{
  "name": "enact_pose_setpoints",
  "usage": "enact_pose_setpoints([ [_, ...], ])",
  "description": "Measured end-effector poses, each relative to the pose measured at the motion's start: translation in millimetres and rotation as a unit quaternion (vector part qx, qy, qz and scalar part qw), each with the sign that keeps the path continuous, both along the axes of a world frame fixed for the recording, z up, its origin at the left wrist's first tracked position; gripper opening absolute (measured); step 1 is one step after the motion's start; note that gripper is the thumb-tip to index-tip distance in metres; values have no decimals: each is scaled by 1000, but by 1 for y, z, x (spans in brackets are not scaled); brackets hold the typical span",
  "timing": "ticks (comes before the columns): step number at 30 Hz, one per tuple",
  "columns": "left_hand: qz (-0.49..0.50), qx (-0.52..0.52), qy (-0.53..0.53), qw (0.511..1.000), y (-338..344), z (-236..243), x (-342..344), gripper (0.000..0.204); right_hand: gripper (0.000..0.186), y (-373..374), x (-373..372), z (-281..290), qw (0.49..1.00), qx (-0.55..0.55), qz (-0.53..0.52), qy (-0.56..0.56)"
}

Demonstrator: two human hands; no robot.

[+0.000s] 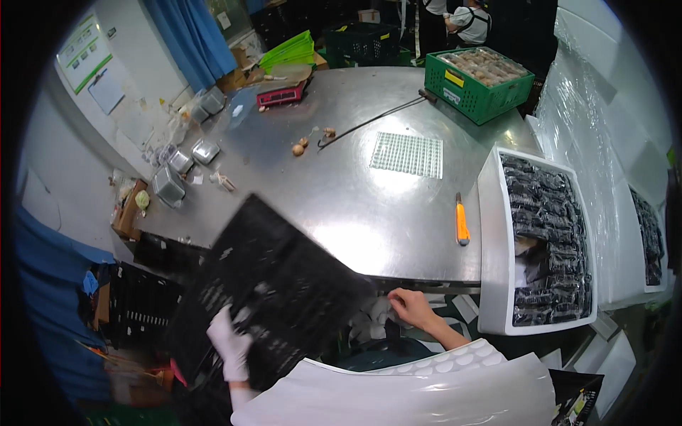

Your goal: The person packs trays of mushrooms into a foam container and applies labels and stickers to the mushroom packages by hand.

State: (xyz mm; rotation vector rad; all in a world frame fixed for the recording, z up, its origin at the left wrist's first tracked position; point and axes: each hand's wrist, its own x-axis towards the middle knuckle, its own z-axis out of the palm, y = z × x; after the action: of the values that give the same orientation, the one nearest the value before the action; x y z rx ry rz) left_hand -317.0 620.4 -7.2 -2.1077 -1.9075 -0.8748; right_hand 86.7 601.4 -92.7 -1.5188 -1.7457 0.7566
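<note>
A large black plastic crate (284, 259), blurred by motion, is held tilted in front of me over the table's near left edge. My left hand (231, 343), in a white glove, grips its near side. At the table's front edge is my bare right hand (415, 309), apart from the crate, its fingers loosely bent and apart with nothing visible in them. Closest to it on the steel table (298, 192) lies an orange utility knife (461, 221). To its right stands a white foam box (492, 245) with rows of black-wrapped packs (543, 213) and a gap among them.
A green crate of packed brown goods (469, 99) sits at the far right corner. A long metal hook (373, 121), a clear grid sheet (406, 155), a red scale (280, 94) and small trays (169, 186) lie on the table. Plastic-wrapped white boxes (590, 135) line the right. People (469, 21) are beyond.
</note>
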Motion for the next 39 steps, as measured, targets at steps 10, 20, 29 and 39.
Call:
enact_pose_setpoints([
  [10,-274,-181,152,932,195,-163,199,46,11,-23,51,33,987,-2,-153,-49],
  [20,-419,-107,108,895,169,-47,166,20,10,136,5,101,974,156,-62,-150],
  [29,-511,-261,96,814,90,14,90,29,41,229,-50,-38,897,-53,100,-426],
  [39,-412,-291,81,859,244,23,97,32,24,244,-43,1,875,57,67,-476],
])
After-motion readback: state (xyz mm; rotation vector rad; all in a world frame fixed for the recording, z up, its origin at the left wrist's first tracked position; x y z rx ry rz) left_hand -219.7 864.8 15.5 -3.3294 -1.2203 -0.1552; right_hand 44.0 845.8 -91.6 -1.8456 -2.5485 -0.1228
